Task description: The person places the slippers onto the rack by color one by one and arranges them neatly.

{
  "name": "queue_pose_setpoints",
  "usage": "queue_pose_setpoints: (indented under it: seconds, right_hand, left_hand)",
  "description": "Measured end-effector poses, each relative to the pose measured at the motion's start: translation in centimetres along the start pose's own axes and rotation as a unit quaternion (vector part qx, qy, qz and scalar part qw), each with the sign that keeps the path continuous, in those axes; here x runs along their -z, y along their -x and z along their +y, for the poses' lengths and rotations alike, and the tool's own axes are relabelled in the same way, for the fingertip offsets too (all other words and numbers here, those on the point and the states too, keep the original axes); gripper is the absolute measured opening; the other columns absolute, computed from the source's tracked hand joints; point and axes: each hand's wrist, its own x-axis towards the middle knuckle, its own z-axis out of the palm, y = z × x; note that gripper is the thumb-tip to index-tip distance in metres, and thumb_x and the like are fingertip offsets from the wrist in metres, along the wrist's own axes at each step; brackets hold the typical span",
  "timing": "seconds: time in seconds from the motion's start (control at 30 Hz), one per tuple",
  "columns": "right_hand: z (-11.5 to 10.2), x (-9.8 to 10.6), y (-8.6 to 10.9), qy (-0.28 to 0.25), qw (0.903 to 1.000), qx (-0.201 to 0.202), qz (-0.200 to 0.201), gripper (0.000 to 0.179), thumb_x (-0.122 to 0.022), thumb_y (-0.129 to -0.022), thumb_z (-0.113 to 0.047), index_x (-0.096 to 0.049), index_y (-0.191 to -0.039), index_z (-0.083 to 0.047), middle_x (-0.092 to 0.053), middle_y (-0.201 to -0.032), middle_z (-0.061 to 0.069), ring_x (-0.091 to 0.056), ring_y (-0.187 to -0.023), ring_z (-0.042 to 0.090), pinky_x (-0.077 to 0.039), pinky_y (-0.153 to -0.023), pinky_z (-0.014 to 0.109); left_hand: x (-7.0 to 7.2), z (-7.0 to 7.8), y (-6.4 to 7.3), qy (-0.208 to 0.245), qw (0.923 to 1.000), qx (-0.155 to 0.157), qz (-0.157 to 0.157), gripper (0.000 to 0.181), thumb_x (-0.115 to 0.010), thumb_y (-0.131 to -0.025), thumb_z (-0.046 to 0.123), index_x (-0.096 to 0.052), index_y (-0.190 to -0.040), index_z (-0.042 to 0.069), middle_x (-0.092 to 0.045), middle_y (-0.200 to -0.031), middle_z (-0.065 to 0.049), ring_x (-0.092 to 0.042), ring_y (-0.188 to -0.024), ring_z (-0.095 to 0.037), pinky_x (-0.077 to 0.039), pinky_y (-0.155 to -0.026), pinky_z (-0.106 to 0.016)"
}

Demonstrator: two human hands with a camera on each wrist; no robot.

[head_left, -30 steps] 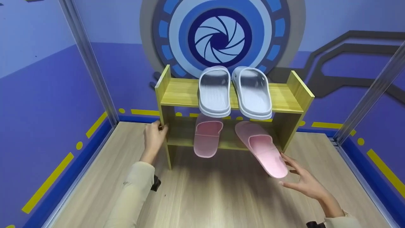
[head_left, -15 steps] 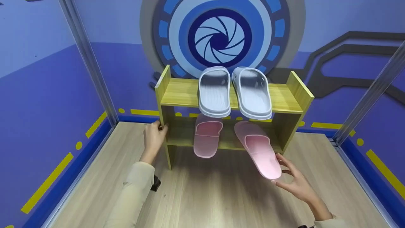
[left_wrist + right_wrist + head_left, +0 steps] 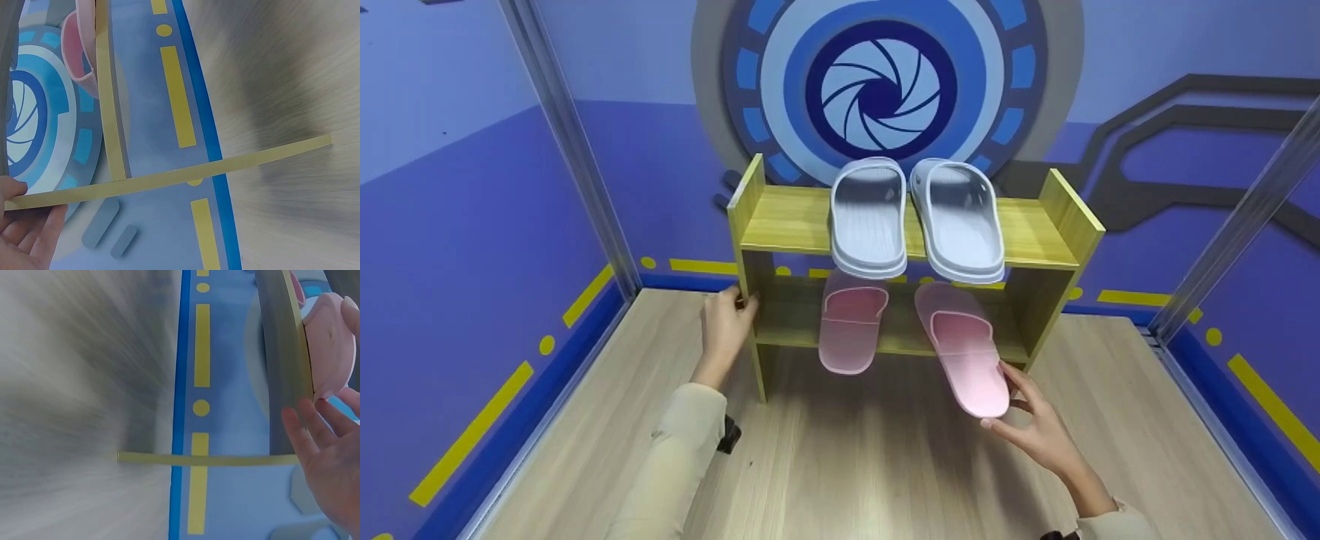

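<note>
A two-tier wooden shoe rack [image 3: 795,217] has a pair of pale grey clogs on its top board, one clog [image 3: 870,217] beside the other [image 3: 961,225]. On the lower board lie two pink slippers, heels jutting out past the front edge. The left slipper [image 3: 851,341] points straight in; the right slipper [image 3: 976,379] lies slightly askew, its heel toward the right. My left hand [image 3: 726,330] grips the rack's left side panel, thumb and fingers on opposite faces in the left wrist view. My right hand [image 3: 1039,427] holds the right slipper's heel between thumb and fingers.
The rack stands on a light wood-grain table [image 3: 840,480]. Behind it rises a blue and purple printed wall [image 3: 645,172], with side walls [image 3: 450,285] and metal corner posts [image 3: 577,150] left and right.
My right hand has moved left with the right slipper's heel, turning the slipper straighter and slightly inward. My left hand, the rack, the clogs and the left slipper have stayed put.
</note>
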Motion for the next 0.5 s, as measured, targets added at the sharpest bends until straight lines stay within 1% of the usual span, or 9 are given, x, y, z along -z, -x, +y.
queue_pose_setpoints:
  seconds: [0.1,0.27,0.33,0.4,0.5]
  right_hand:
    - [-0.1,-0.5,-0.2,0.003,0.9999,0.009,0.009,0.078,-0.077,-0.060,0.005,-0.039,-0.127,0.009,-0.043,-0.122,0.024,-0.046,-0.096,0.022,-0.041,-0.074,0.017]
    - [-0.3,-1.3,-0.6,0.001,0.9996,0.015,0.023,0.076,-0.077,-0.059,0.005,-0.040,-0.125,0.010,-0.043,-0.122,0.026,-0.046,-0.100,0.026,-0.039,-0.074,0.014]
    - [-0.4,-1.6,-0.8,-0.001,0.9995,0.017,0.028,0.076,-0.077,-0.059,0.004,-0.041,-0.125,0.010,-0.042,-0.122,0.026,-0.045,-0.102,0.029,-0.037,-0.077,0.014]
    - [-0.6,-2.0,-0.9,0.001,0.9993,0.017,0.035,0.075,-0.078,-0.058,0.003,-0.042,-0.124,0.010,-0.042,-0.121,0.027,-0.043,-0.105,0.032,-0.033,-0.082,0.012]
    - [-0.9,-2.6,-1.0,0.006,0.9988,0.016,0.047,0.075,-0.078,-0.058,0.001,-0.042,-0.124,0.009,-0.042,-0.121,0.027,-0.040,-0.108,0.033,-0.027,-0.086,0.011]
  left_hand:
    - [0.0,0.0,0.0,0.001,1.0000,0.004,-0.002,0.018,-0.061,-0.082,0.014,-0.063,-0.077,-0.003,-0.064,-0.077,-0.016,-0.061,-0.067,-0.026,-0.048,-0.056,-0.037]
    - [0.0,0.1,0.0,0.000,1.0000,0.005,-0.004,0.018,-0.061,-0.081,0.014,-0.064,-0.077,-0.003,-0.064,-0.077,-0.016,-0.061,-0.069,-0.027,-0.048,-0.058,-0.038]
    - [0.0,0.1,0.0,-0.002,1.0000,0.006,-0.004,0.017,-0.061,-0.081,0.014,-0.064,-0.077,-0.003,-0.064,-0.077,-0.016,-0.061,-0.069,-0.027,-0.048,-0.059,-0.039]
    - [0.0,0.1,0.0,-0.004,1.0000,0.008,-0.005,0.017,-0.061,-0.081,0.014,-0.064,-0.077,-0.002,-0.064,-0.077,-0.016,-0.061,-0.069,-0.027,-0.047,-0.059,-0.039]
    - [0.1,0.1,-0.1,-0.005,0.9999,0.009,-0.007,0.017,-0.061,-0.081,0.013,-0.063,-0.076,-0.002,-0.064,-0.076,-0.016,-0.061,-0.068,-0.027,-0.047,-0.059,-0.039]
